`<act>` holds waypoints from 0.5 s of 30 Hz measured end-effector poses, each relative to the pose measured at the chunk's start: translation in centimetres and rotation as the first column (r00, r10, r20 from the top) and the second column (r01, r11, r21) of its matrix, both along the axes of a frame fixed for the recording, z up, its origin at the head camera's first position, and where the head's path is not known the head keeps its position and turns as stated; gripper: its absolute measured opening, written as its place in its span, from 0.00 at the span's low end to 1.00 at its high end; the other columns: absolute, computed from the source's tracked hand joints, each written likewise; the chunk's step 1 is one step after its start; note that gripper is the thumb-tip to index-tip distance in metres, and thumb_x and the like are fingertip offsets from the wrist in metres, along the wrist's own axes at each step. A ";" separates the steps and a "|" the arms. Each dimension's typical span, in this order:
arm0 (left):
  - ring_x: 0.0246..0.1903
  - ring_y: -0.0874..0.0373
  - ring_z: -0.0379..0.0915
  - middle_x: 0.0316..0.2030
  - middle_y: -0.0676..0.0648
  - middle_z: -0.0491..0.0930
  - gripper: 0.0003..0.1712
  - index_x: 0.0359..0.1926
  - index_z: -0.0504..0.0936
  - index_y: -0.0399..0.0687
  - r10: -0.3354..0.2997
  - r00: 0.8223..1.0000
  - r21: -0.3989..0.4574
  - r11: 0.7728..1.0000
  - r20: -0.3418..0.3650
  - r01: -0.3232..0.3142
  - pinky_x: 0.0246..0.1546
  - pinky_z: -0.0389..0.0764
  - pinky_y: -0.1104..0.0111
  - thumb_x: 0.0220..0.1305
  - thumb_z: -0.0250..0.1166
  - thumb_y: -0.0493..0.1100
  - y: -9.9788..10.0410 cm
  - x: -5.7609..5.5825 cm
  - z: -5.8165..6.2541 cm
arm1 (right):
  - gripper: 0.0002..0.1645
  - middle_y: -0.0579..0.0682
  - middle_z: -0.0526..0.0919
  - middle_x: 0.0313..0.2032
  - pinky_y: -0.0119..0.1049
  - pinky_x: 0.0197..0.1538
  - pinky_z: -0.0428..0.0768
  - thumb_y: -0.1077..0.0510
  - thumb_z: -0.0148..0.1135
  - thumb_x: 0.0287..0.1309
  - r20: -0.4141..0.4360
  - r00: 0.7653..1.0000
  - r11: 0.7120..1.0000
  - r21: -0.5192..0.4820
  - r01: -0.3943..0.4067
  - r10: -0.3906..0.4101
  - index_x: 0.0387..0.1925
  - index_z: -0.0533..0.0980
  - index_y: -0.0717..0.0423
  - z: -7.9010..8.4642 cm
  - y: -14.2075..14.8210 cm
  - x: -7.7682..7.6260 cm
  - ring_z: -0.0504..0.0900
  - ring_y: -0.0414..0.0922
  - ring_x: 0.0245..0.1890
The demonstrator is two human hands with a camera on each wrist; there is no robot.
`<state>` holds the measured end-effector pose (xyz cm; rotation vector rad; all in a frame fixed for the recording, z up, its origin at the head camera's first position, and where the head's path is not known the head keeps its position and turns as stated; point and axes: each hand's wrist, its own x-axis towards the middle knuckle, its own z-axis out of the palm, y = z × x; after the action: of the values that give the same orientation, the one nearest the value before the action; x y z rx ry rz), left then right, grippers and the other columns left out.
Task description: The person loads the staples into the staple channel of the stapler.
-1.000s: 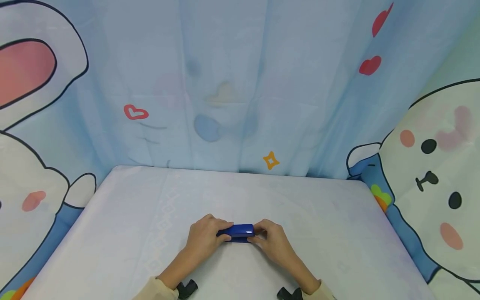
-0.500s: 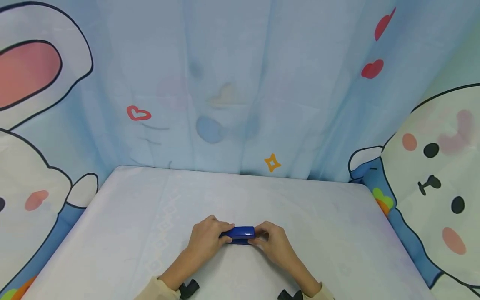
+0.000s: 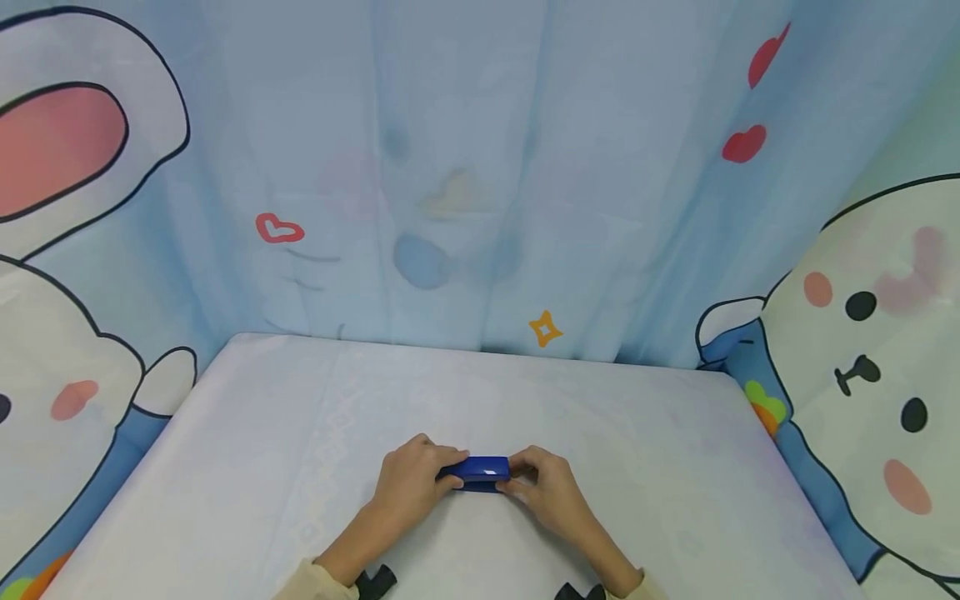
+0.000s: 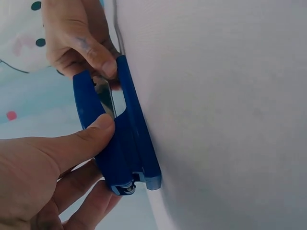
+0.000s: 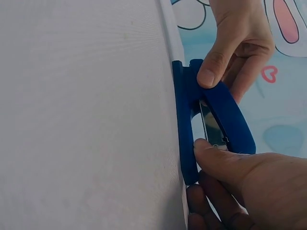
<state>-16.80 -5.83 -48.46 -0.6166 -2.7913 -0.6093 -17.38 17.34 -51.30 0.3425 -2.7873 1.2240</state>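
A dark blue stapler [image 3: 483, 468] sits with its base against the white tabletop, lying crosswise between both hands in the head view. My left hand [image 3: 412, 479] grips its hinge end, thumb on the near side and fingers behind. At the other end, my right hand [image 3: 547, 487] pinches the front of the base, its thumb [image 5: 216, 155] in the gap under the magazine. Both wrist views show the upper arm of the stapler raised from the base, with the metal magazine [image 4: 104, 93] visible between them. The right fingertips are partly hidden behind the base.
The table [image 3: 637, 450] is covered with a pale cloth. Behind it hangs a blue curtain [image 3: 465, 100] printed with hearts and cartoon animals. Black wrist mounts [image 3: 377, 582] show below the hands, by the cream sleeves [image 3: 318, 582].
The head view has tilted slightly, so the scene sits a little lower. Both hands keep the same hold on the stapler.
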 end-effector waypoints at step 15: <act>0.65 0.50 0.80 0.69 0.49 0.81 0.32 0.71 0.79 0.56 -0.082 0.986 0.344 0.939 0.143 0.029 0.63 0.84 0.56 0.67 0.75 0.47 -2.7 1.1 0.0 | 0.22 0.42 0.88 0.45 0.39 0.54 0.87 0.59 0.81 0.55 0.048 0.994 0.992 0.073 -0.099 0.096 0.52 0.83 0.50 0.9 0.6 -0.2 0.85 0.39 0.47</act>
<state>-15.74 -8.56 -48.51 -0.5971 -2.7134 -1.1684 -17.55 17.91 -50.40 0.4683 -2.8919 1.1613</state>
